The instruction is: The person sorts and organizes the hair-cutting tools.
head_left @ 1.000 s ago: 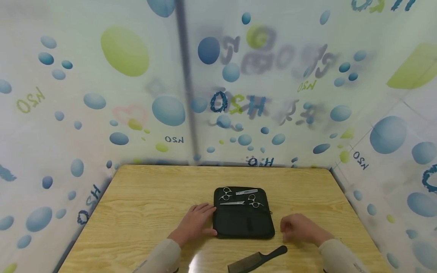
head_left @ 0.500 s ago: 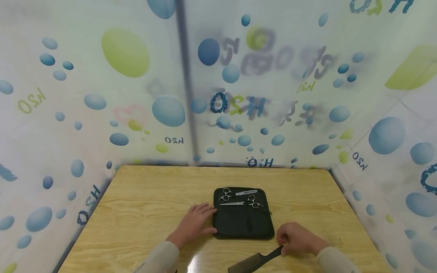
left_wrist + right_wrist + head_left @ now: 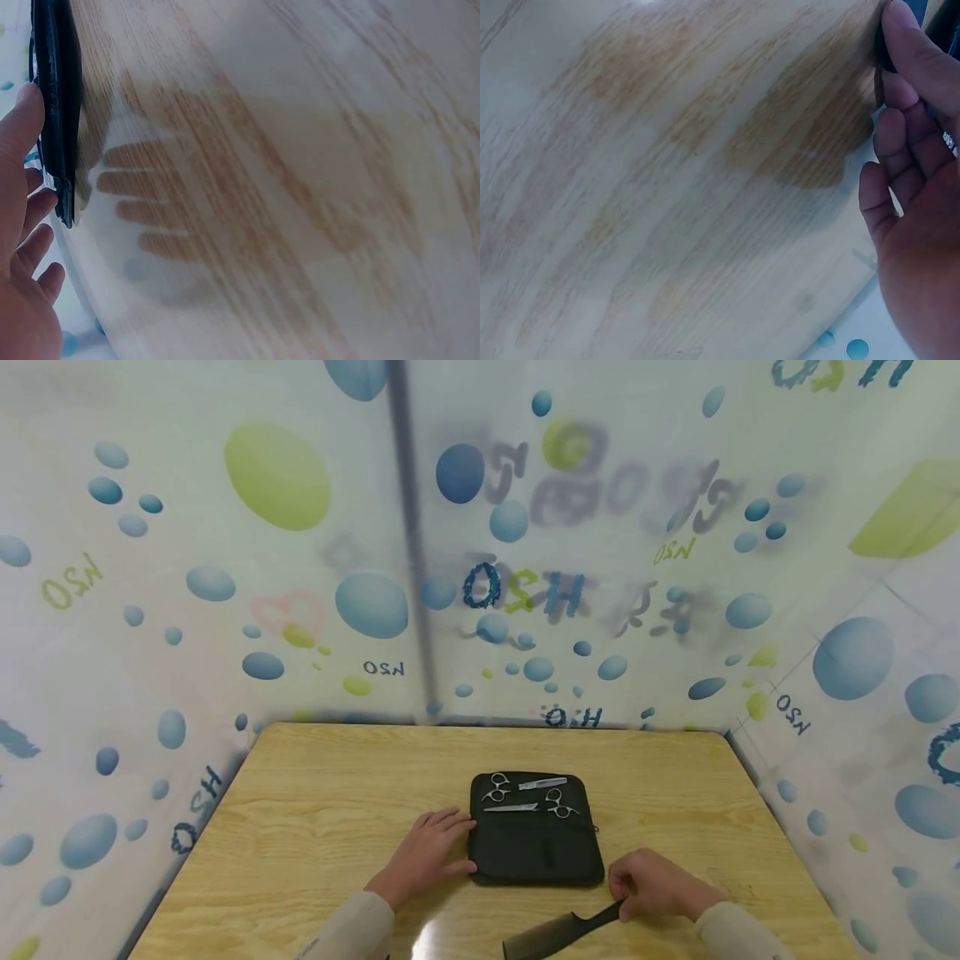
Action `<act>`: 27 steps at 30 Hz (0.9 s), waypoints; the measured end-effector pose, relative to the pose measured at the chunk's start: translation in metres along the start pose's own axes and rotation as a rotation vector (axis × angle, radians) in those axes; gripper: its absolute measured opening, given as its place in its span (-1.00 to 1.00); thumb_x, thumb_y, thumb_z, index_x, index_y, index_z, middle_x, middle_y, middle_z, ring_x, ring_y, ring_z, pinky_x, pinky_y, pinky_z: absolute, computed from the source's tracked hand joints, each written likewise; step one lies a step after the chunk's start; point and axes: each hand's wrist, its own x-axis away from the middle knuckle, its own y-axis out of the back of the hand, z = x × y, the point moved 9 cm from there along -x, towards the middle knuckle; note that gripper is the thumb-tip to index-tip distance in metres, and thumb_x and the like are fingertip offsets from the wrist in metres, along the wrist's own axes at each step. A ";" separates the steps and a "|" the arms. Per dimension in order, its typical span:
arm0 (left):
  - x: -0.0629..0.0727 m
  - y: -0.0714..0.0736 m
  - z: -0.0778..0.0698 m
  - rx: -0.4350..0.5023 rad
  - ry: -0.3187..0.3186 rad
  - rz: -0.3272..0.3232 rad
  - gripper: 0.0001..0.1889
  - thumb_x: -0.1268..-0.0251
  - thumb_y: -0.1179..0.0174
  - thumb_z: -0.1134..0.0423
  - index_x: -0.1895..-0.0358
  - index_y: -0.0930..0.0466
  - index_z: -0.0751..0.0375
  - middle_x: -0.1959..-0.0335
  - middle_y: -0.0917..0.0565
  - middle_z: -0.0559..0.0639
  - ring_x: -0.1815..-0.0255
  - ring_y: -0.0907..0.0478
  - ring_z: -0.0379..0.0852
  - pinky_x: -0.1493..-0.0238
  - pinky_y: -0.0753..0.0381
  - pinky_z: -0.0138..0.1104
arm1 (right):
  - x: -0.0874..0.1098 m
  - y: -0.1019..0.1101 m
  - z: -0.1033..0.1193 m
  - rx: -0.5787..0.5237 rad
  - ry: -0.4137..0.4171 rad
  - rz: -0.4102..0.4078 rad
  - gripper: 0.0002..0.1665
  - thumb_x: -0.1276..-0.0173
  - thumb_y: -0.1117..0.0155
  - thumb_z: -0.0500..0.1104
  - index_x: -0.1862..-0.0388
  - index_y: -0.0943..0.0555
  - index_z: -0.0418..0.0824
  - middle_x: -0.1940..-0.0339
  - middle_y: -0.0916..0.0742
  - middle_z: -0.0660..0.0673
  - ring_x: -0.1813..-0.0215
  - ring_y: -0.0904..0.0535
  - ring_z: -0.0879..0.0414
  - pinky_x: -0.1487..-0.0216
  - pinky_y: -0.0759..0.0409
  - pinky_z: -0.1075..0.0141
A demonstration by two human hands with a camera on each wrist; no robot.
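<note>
A black zip case [image 3: 517, 852] lies flat on the wooden table, with two pairs of silver scissors on its upper half. One pair, the upper scissors [image 3: 497, 787], sits near the top edge; the lower scissors [image 3: 561, 806] lie just below. My left hand [image 3: 427, 856] rests at the case's left edge, fingers extended and touching it; the left wrist view shows the thumb against the case [image 3: 58, 112]. In front of the case lies a dark comb [image 3: 551, 937], its near end cut off by the frame. My right hand [image 3: 660, 885] pinches the comb's handle end [image 3: 885, 49] between thumb and fingers.
The light wooden table [image 3: 345, 777] spreads around the case on all sides. Behind and beside it hangs a pale curtain [image 3: 480, 527] with blue and green dots and lettering.
My right hand has moved slightly down and left onto the comb's handle and now pinches its end. The left hand and the case have stayed in place.
</note>
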 end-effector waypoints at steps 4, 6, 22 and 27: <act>0.001 0.002 -0.001 -0.001 -0.004 -0.012 -0.36 -0.21 -0.24 -0.20 -0.27 -0.51 0.10 -0.27 -0.57 0.00 -0.39 -0.40 0.04 -0.35 -0.37 -0.02 | -0.001 -0.002 -0.001 -0.039 0.007 0.010 -0.79 -0.03 -0.52 -0.22 0.46 -0.64 0.03 0.54 -0.57 0.21 0.46 -0.43 0.39 0.40 -0.40 0.46; 0.001 0.003 -0.001 0.004 -0.005 -0.015 -0.37 -0.22 -0.23 -0.19 -0.27 -0.51 0.11 -0.27 -0.57 0.01 -0.39 -0.40 0.05 -0.35 -0.37 -0.01 | -0.001 -0.002 -0.001 -0.057 0.012 0.010 -0.80 -0.02 -0.52 -0.23 0.46 -0.67 0.03 0.55 -0.59 0.21 0.48 -0.44 0.39 0.41 -0.41 0.46; -0.003 0.009 -0.006 0.018 -0.022 -0.073 -0.49 -0.33 -0.19 -0.07 -0.26 -0.52 0.10 -0.25 -0.59 0.01 -0.36 -0.42 0.06 -0.32 -0.39 0.01 | -0.004 0.015 0.002 -0.031 0.048 -0.041 -0.85 -0.02 -0.51 -0.22 0.46 -0.72 0.02 0.50 -0.69 0.24 0.46 -0.52 0.42 0.40 -0.51 0.46; -0.006 0.008 -0.012 0.016 -0.026 -0.068 -0.54 -0.39 -0.13 -0.06 -0.26 -0.52 0.03 -0.25 -0.59 -0.07 -0.38 -0.41 0.01 -0.34 -0.38 -0.04 | -0.005 0.026 0.008 -0.003 0.087 -0.095 -0.87 -0.03 -0.53 -0.18 0.47 -0.71 0.01 0.53 -0.68 0.24 0.48 -0.48 0.44 0.42 -0.49 0.46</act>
